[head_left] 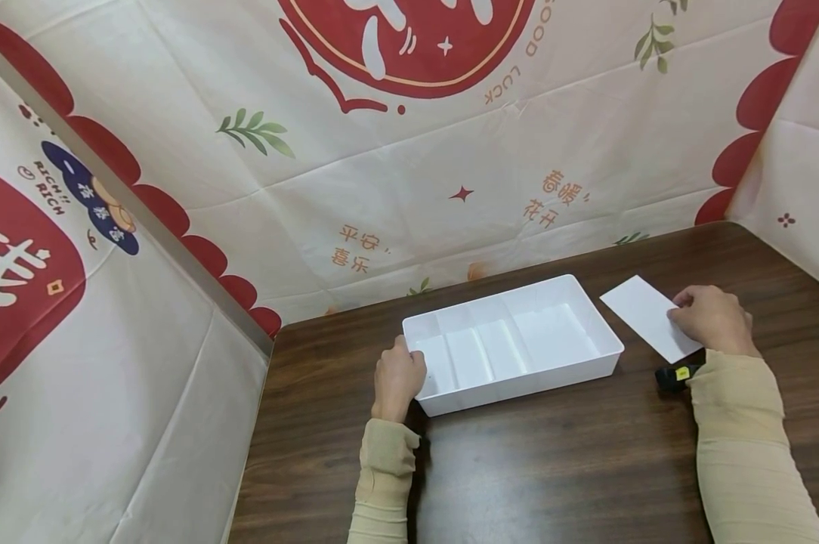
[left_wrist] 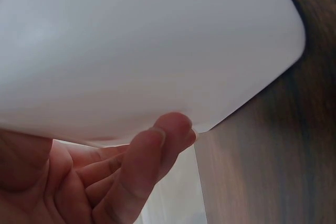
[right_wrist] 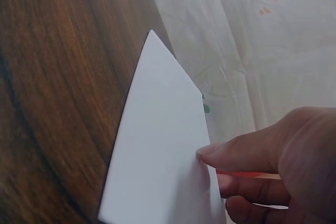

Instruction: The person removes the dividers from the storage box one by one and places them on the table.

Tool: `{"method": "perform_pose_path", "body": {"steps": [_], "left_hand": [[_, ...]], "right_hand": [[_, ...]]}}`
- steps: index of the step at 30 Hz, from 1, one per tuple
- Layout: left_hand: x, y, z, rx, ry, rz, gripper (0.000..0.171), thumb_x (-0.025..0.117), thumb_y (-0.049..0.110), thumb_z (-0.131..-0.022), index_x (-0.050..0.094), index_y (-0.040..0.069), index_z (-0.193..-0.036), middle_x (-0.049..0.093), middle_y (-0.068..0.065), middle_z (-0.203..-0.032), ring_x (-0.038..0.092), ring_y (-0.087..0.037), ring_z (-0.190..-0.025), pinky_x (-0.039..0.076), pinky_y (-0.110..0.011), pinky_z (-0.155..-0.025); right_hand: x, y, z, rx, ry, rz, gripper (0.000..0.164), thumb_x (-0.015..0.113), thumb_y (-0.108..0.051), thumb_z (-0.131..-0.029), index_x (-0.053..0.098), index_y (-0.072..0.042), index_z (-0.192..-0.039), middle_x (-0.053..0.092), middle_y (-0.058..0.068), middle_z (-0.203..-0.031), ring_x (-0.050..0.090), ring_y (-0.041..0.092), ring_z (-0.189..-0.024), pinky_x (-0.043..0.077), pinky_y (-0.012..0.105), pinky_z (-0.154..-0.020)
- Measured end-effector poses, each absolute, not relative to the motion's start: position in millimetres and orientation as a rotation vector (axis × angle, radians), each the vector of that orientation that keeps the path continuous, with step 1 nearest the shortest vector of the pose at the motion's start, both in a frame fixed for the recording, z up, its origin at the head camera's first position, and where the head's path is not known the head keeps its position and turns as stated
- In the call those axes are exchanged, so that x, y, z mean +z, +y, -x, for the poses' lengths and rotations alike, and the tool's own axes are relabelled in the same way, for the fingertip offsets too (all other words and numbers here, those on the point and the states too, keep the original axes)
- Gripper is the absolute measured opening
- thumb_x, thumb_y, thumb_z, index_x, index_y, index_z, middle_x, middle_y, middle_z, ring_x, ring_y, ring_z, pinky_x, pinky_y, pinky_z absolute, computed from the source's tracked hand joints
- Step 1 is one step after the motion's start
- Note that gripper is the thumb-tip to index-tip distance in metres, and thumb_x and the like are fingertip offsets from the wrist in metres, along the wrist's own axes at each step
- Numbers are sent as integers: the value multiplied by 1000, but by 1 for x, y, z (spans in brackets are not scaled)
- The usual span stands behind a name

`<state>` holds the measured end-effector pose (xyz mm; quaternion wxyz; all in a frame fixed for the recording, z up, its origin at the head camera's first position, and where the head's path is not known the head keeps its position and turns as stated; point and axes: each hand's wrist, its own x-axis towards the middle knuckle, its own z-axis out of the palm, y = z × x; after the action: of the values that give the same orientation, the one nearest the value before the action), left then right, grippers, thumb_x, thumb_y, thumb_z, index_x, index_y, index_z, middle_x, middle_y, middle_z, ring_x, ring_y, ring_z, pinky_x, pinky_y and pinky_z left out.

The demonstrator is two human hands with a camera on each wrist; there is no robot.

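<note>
A shallow white plastic tray (head_left: 518,389) with raised ridges across its floor sits on the brown table. My left hand (head_left: 397,378) grips its left end, fingers curled at the wall; the left wrist view shows the fingertips (left_wrist: 176,124) against the tray's white side (left_wrist: 157,51). To the right of the tray, my right hand (head_left: 715,319) pinches the right edge of a flat white rectangular card (head_left: 644,313). In the right wrist view the thumb lies on the face of the card (right_wrist: 157,129) and the other fingers are behind its edge.
A small black object with a yellow label (head_left: 681,374) lies beside the right wrist, partly hidden by the sleeve. The wood-grain table (head_left: 518,476) meets a printed white cloth (head_left: 382,189) at the back, with more cloth on the left and right sides.
</note>
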<state>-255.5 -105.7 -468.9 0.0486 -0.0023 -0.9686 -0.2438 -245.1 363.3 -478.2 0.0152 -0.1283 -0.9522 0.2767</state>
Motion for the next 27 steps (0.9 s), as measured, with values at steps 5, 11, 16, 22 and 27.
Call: {"method": "perform_pose_path", "body": {"steps": [5,11,16,22,27], "left_hand": [[-468,-105,256,-736,-2948,1,37,46,20,-90,53,-3,-117,60,-14,-72,52,-19,-55,40,-32,-47],[-468,-105,256,-730,-2926,14,32,46,19,-89,56,-3,-111,63,-17,-74,55,-21,-57,41,-34,-47],[-469,-105,257,-714,-2913,16,31,46,18,-88,57,-3,-108,64,-19,-77,58,-24,-60,42,-36,-48],[-470,-106,257,-729,-2937,4,33,45,19,-89,56,-2,-111,64,-19,-79,57,-22,-60,42,-35,-48],[-471,-106,256,-735,-2939,3,35,45,19,-89,56,-3,-114,64,-18,-77,54,-20,-57,41,-34,-48]], "right_hand": [[-479,363,245,889,-2963,416,35,56,-19,-85,55,8,-107,52,36,-104,44,54,-93,26,61,-71],[-480,362,245,920,-2951,423,33,56,-16,-86,54,8,-108,51,36,-105,43,53,-93,24,62,-72],[-480,362,246,907,-2944,424,32,56,-15,-86,54,7,-109,51,34,-105,44,52,-92,28,59,-71],[-474,360,244,932,-2956,412,34,57,-18,-87,54,6,-112,51,33,-106,47,48,-90,37,51,-63],[-472,357,244,963,-2950,382,34,57,-18,-87,55,6,-111,52,33,-104,45,47,-91,38,52,-65]]}}
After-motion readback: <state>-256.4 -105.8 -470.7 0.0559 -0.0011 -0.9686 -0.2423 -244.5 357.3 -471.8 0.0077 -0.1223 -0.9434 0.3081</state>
